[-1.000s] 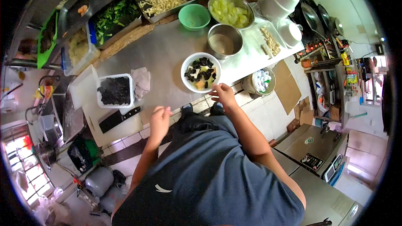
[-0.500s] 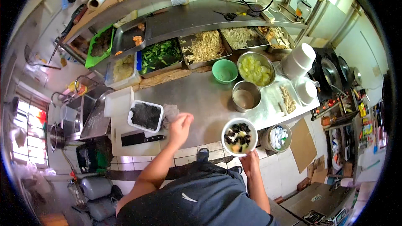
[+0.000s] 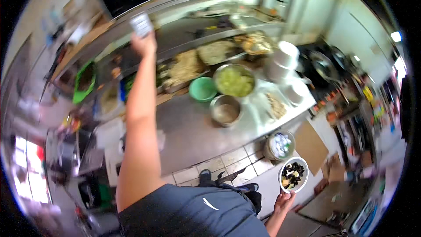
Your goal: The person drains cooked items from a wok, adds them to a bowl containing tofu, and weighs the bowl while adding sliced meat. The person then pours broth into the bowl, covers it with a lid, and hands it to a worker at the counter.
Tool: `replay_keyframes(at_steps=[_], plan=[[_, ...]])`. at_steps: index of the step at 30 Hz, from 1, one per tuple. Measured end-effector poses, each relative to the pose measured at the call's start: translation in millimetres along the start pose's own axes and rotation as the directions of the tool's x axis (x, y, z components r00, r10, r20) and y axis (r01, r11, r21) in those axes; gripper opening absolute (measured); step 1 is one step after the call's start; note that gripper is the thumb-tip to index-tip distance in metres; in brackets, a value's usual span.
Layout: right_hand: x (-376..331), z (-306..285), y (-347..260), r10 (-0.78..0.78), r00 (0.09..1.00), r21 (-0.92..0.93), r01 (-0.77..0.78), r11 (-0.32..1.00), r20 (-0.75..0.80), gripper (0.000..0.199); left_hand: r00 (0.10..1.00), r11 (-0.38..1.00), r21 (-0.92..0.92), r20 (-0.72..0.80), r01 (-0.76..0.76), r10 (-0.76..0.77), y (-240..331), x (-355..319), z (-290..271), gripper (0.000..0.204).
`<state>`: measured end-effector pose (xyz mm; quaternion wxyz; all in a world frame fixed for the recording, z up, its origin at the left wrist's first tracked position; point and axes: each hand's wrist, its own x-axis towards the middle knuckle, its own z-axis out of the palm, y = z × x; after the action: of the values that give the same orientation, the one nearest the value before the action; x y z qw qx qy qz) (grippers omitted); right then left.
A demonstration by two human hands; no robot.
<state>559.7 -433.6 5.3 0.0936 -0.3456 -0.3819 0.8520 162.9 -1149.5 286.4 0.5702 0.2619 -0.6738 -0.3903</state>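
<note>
White bowl (image 3: pixel 293 175) of dark shellfish, held low off the desk's (image 3: pixel 193 136) near edge.
Right hand (image 3: pixel 284 202) cups it from beneath (keeping it level); left hand (image 3: pixel 144 44) pinches a paper slip (image 3: pixel 141 24) at the shelf (image 3: pixel 210 33).

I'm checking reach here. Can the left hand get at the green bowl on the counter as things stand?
Probably yes: the left hand is raised at a paper slip on the shelf, and the green bowl sits uncovered below it, with nothing visible between them.

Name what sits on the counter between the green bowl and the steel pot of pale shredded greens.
Nothing: in the head view the green bowl and the steel pot stand almost rim to rim.
</note>
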Motion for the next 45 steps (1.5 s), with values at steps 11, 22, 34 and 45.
replay_keyframes(at_steps=[11, 22, 34, 45], plan=[[61.0, -96.4, -152.7, -0.18, 0.91, 0.469, 0.352, 0.81, -0.373, 0.033, -0.117, 0.667, 0.062, 0.992, 0.743, 0.038, 132.0, -648.7, -54.2, 0.044], [102.8, -266.5, -549.1, -0.578, 0.04, -0.212, 0.908, 0.361, -0.815, 0.05, -0.407, 0.829, 0.164, 0.909, 0.535, 0.083, 253.0, -800.4, 64.4, 0.042], [108.6, -465.6, -687.3, -0.328, -0.309, -0.45, 0.629, 0.634, -0.893, 0.058, -0.73, 0.931, -0.139, 0.585, 0.338, 0.353, 440.9, -1085.6, 253.8, 0.017], [169.2, -390.1, -565.6, -0.549, -0.319, -0.253, -0.638, 0.727, -0.773, 0.069, -0.82, 0.799, -0.297, 0.079, 0.524, 0.567, 701.1, -1340.5, 410.3, 0.024]])
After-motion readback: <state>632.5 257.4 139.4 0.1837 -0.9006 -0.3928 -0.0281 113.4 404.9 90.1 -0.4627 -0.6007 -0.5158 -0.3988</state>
